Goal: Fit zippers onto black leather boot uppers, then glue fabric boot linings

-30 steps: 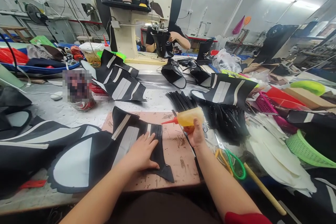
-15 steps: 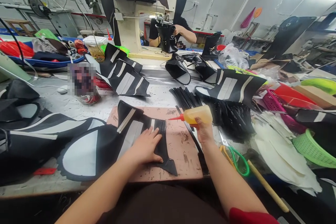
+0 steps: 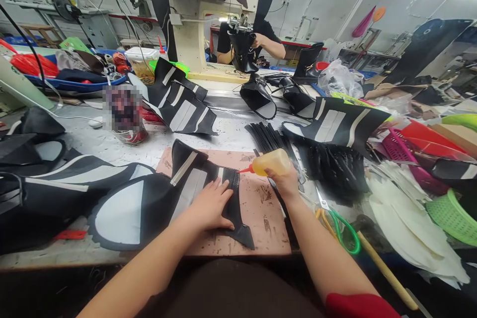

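My left hand (image 3: 212, 204) lies with fingers spread on a black boot upper (image 3: 238, 213), pressing it flat. That piece carries pale reinforcing strips and a rounded white-backed end, and rests partly on a pinkish board (image 3: 266, 228). In my right hand (image 3: 286, 184) is a glue bottle (image 3: 274, 162) of yellowish liquid, tipped sideways. Its red nozzle (image 3: 246, 169) points left and reaches the top right edge of the boot upper. Whether glue is coming out is too small to tell.
Right of the board lie black strips (image 3: 335, 171), green-and-orange-handled scissors (image 3: 345, 231), a wooden stick (image 3: 387, 271) and white cut pieces (image 3: 395, 218). More boot uppers (image 3: 190, 109) lie behind. A co-worker's arm (image 3: 270, 45) is at a sewing machine (image 3: 186, 25) at the back.
The glue bottle has moved left against the boot upper, so its nozzle now meets the edge where a gap showed half a second ago. My left hand stays on the piece. The view has shifted slightly.
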`<state>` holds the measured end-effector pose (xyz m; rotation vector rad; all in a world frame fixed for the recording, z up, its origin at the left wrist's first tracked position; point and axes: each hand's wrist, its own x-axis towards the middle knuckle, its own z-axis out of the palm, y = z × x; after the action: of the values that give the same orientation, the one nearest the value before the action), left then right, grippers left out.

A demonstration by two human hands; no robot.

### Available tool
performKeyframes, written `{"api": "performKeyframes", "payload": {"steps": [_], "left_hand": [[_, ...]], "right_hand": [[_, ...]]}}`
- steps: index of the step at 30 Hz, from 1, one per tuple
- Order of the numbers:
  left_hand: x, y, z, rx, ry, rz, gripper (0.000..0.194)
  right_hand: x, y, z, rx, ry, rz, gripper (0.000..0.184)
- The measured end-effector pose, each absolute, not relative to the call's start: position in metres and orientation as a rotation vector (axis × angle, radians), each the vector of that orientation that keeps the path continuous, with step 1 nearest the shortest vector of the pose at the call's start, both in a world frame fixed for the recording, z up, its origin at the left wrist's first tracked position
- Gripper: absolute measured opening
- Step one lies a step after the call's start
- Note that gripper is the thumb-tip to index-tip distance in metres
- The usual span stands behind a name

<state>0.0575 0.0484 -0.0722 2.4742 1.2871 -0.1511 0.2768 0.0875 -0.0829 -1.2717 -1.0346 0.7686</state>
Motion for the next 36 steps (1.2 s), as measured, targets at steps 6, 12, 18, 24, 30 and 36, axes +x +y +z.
{"api": "performKeyframes", "payload": {"steps": [6, 12, 18, 24, 30, 36], "left_hand": [[0.057, 0.049, -0.074, 2.476, 1.281, -0.131, 0.084], [0.057, 0.050, -0.075, 2.460, 1.291, -0.134, 0.085], [0.059, 0.050, -0.075, 2.487, 1.289, -0.189, 0.085], [0.059, 0.051, -0.075, 2.502, 1.276, -0.195, 0.086], [0.061, 0.050, -0.075, 2.516, 1.273, -0.215, 0.085], [0.065, 0.048, -0.075, 2.554, 1.289, -0.236, 0.090]], "right_hand": [[0.279, 0.088, -0.087, -1.282, -1.064, 0.765, 0.058], [0.282, 0.093, -0.094, -1.296, -1.057, 0.735, 0.058], [0.282, 0.085, -0.087, -1.256, -1.058, 0.800, 0.051], [0.286, 0.071, -0.085, -1.281, -1.078, 0.840, 0.048], [0.286, 0.054, -0.082, -1.297, -1.135, 0.860, 0.048], [0.293, 0.034, -0.080, -1.304, -1.252, 0.836, 0.055]]}}
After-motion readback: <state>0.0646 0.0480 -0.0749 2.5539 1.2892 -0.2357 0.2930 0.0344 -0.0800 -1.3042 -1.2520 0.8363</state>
